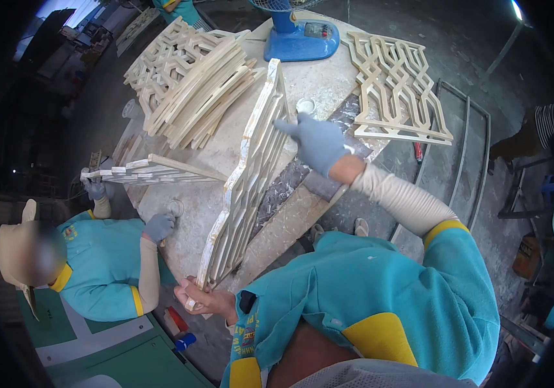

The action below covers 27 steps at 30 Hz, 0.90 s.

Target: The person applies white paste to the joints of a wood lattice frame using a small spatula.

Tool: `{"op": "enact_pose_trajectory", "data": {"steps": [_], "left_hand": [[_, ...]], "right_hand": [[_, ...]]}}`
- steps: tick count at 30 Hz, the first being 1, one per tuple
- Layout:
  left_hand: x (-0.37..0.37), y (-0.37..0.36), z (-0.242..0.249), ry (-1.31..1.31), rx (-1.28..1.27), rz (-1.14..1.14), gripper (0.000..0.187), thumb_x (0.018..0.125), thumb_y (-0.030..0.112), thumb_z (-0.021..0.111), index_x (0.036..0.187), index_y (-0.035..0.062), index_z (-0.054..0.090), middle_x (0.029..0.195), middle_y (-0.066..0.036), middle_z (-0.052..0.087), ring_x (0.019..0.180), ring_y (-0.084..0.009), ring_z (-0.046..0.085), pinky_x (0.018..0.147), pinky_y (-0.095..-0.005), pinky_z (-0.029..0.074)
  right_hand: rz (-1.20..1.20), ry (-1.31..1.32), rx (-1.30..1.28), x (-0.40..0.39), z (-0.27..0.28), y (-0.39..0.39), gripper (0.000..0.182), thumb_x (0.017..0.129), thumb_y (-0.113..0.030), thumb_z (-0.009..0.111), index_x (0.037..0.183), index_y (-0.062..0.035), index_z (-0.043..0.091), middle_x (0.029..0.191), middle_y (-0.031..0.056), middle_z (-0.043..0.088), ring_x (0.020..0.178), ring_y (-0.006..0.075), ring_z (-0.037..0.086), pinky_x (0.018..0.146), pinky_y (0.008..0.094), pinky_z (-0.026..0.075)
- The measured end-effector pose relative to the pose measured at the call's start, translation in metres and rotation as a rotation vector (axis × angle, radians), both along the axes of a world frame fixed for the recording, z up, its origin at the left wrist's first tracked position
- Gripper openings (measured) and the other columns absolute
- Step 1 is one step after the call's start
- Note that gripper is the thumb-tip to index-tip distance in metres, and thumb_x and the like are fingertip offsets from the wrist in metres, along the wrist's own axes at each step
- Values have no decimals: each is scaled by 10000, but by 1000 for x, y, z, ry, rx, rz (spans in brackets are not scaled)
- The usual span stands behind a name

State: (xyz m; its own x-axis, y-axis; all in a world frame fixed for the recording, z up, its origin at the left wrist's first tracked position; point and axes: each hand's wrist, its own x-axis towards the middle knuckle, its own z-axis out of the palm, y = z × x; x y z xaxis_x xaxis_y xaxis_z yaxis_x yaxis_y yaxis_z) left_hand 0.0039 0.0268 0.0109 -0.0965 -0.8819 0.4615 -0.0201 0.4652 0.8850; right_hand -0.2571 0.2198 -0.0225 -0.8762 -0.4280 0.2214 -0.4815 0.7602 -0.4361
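A wooden lattice panel [241,174] stands on its edge on the table [186,226], with white patches along its upper edge. My bare left hand [204,299] is closed at the near lower end of this panel, with a small whitish piece at its fingers. My right hand [317,142], in a grey glove, is beside the panel's far part with the index finger stretched toward the slats. Its other fingers look curled, and whatever they may hold is hidden. A small round white dish [305,106] lies just beyond my right hand.
A co-worker [105,258] at the left holds another lattice panel [154,172]. Stacked lattices [193,90] lie at the back left, a blue fan base [303,42] at the back, and more panels [396,90] at the right. Metal frames [464,149] stand beyond.
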Motion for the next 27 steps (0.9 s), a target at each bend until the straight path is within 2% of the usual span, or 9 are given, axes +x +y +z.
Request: {"op": "enact_pose_trajectory", "data": {"steps": [5,12,14,17,21,23,24,26,27], "left_hand": [[-2,-3,-4,58,-35,10,338,936,269,575,690,78,444,619,6,423,492,-56,337,445,-226,215],[-1,2,3,-3,0,-14,340,947,238,533,690,68,391,682,-21,404,590,-97,386,507,-264,257],[1,-1,-1,24,9,-23,337,950,239,531,696,67,391,701,-22,409,598,-94,389,502,-256,247],[0,-1,2,13,25,-29,336,953,244,528,703,66,392,705,-24,413,597,-92,394,497,-241,249],[2,-3,-2,13,6,-22,332,957,249,525,709,69,398,703,-23,412,595,-93,398,492,-230,256],[2,-4,-3,15,10,-28,333,959,252,521,712,64,400,704,-25,414,600,-94,404,489,-227,260],[1,-4,-2,17,9,-27,333,959,252,521,712,64,400,704,-25,414,600,-94,404,489,-227,260],[1,-3,0,2,52,-14,330,960,239,513,710,57,398,707,-33,418,595,-105,402,504,-240,281],[1,-5,-1,-1,51,-13,330,960,239,513,710,57,398,707,-33,418,595,-105,402,504,-240,281]], "right_hand": [[196,-32,-112,33,0,5,462,874,-125,591,1292,-322,602,868,113,570,682,313,635,595,414,512],[35,-27,3,7,6,8,479,876,-143,595,1320,-323,582,866,115,580,695,320,621,626,423,512],[260,-173,-24,28,13,11,527,869,-95,559,1348,-316,553,916,157,590,761,330,659,702,440,544],[289,-251,-39,20,4,21,504,884,-117,545,1343,-325,558,887,152,636,766,319,671,718,425,549],[-58,-286,135,-45,3,46,336,900,-196,566,1191,-318,683,933,111,720,835,287,701,772,416,548],[-143,-248,119,-88,-26,56,259,885,-203,590,1105,-208,726,966,146,716,883,308,700,780,418,549],[-142,-246,117,-101,-30,52,259,885,-203,590,1105,-208,726,966,146,716,883,308,700,780,418,549],[-131,-217,306,-120,-37,43,232,866,-187,601,1038,-99,729,978,179,711,920,331,696,799,417,550],[-129,-221,305,-126,-42,36,232,866,-187,601,1038,-99,729,978,179,711,920,331,696,799,417,550]]}}
